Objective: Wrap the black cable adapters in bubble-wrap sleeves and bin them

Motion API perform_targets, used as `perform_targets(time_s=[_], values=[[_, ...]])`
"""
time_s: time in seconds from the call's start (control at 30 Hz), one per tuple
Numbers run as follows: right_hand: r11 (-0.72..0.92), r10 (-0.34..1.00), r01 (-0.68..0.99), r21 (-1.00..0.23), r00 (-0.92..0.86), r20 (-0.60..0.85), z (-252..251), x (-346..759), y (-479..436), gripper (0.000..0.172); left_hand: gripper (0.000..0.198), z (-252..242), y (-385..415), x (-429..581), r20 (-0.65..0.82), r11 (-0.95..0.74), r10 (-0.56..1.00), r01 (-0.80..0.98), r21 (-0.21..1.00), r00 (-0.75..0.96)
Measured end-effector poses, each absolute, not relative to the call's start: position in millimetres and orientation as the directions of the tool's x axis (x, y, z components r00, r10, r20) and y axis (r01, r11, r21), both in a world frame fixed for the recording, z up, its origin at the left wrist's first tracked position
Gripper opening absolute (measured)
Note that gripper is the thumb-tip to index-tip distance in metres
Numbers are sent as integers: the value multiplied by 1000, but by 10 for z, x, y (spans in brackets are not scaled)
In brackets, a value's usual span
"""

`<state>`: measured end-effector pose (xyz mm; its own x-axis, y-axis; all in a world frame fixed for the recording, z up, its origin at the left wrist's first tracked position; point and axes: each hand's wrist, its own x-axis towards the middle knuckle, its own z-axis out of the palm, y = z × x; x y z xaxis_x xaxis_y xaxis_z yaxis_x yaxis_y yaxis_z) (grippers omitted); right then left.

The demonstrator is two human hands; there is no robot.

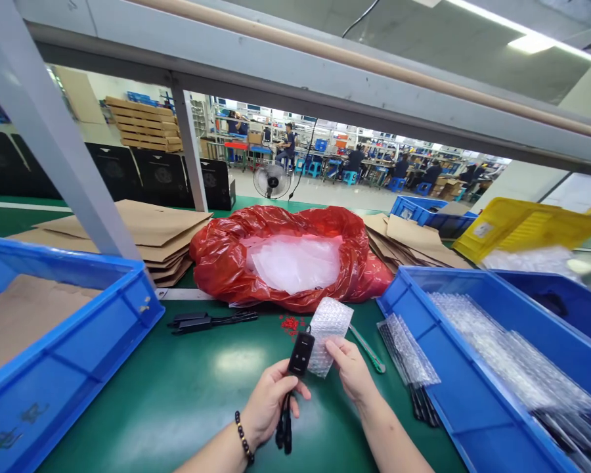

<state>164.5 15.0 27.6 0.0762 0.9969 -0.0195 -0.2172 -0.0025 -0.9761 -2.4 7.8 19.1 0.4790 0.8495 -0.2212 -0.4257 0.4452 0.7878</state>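
My left hand (270, 401) is closed on a small black controller box (301, 355) with two light buttons on its face. Black cables (284, 420) hang from it below my fingers. Pinched in my right hand (350, 369) is a clear bubble wrap bag (329, 335), held upright just beside the controller. The bag looks flat; its opening cannot be made out. Beyond my hands lie a small heap of red bits (290, 324) and a green utility knife (369, 349). More black controllers with cables (211, 320) rest on the green table to the left.
A red plastic bag (217, 263) with white sheets stands at the back. Blue bins (142, 289) flank the table; the right one (453, 387) holds bubble-wrapped pieces. Wrapped pieces (408, 351) lean by it. Cardboard sheets (162, 226) are stacked behind. A metal frame crosses above.
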Motion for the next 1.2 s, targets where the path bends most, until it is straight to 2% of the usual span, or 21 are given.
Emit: perform_targets(time_s=[0.13, 0.27, 0.37, 0.43, 0.5, 0.6, 0.7, 0.8, 0.87, 0.93, 1.0, 1.07, 1.2], values=[[86, 925, -290, -953, 379, -32, 244, 1795, 260, 36, 26, 172, 53, -23, -234, 493, 775, -330, 805, 587], [146, 862, -402, -904, 500, -83, 267, 1839, 292, 40, 15, 150, 14, -26, -229, 567, 636, -245, 786, 737], [96, 909, -401, -911, 408, -84, 287, 1800, 260, 37, 17, 139, -5, -18, -216, 562, 629, -245, 790, 747], [43, 956, -320, -946, 287, -53, 293, 1771, 228, 36, 23, 140, -1, -13, -214, 551, 658, -268, 790, 722], [8, 987, -194, -981, 156, -23, 298, 1755, 198, 38, 38, 143, 10, -12, -210, 544, 690, -304, 782, 692], [-31, 998, -29, -999, -49, -29, 300, 1769, 165, 43, 69, 137, 23, -19, -210, 538, 720, -341, 771, 661], [-82, 961, 40, -996, -262, -90, 292, 1818, 130, 42, 84, 120, 20, -33, -215, 538, 726, -344, 769, 653], [-116, 872, 69, -991, -471, -135, 288, 1881, 95, 42, 80, 111, 9, -40, -205, 554, 698, -336, 761, 686], [-129, 818, 77, -989, -555, -150, 292, 1905, 87, 43, 64, 111, 2, -35, -195, 562, 677, -326, 761, 710], [-120, 844, 46, -992, -521, -127, 298, 1897, 97, 45, 44, 115, -1, -22, -195, 551, 685, -324, 769, 702], [-75, 902, 15, -997, -424, -74, 301, 1862, 118, 44, 35, 118, -1, -7, -212, 534, 715, -325, 780, 666], [-29, 931, 4, -1000, -363, -29, 299, 1824, 137, 42, 36, 119, 2, 4, -236, 523, 743, -323, 789, 627], [-7, 932, -3, -1000, -363, -5, 315, 1852, 152, 39, 38, 121, -3, -1, -259, 538, 736, -308, 785, 625]])
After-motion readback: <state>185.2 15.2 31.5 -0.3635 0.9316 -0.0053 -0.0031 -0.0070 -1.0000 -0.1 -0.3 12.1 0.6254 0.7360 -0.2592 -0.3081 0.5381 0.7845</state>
